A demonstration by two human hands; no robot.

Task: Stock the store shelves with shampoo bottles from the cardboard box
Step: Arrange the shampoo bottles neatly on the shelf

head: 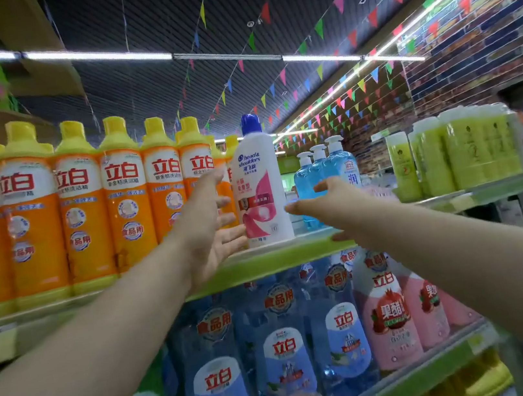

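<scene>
Green-edged shelving [273,260] is seen filling the view from 9 o'clock to 3 o'clock, with an upper board and a lower one beneath it. Orange detergent bottles [84,224] with yellow caps are lined up upright on the upper board, from 9 o'clock towards the centre. Blue refill pouches [284,357] are packed on the lower board at 6 o'clock, and pink bottles [390,317] are set just beside them towards 4 o'clock. Yellow-green bottles [470,153] are grouped on a farther shelf at 3 o'clock.

A white shampoo bottle [260,184] with a blue cap and a pink label is placed upright at the centre, near the front edge of the upper board, just beside the last orange bottle. 3 blue pump bottles [340,165] are stood behind it, at its 3 o'clock.

The left hand [206,236] is raised at the bottle's 9 o'clock, fingers straight and spread, their tips laid against the bottle's side; nothing is gripped. The right hand [335,203] is stretched in from 3 o'clock, fingers extended and uncurled, 1 fingertip brought to the bottle's right edge. Whether that tip is touching cannot be told. A lower finger is rested on the shelf edge.
</scene>
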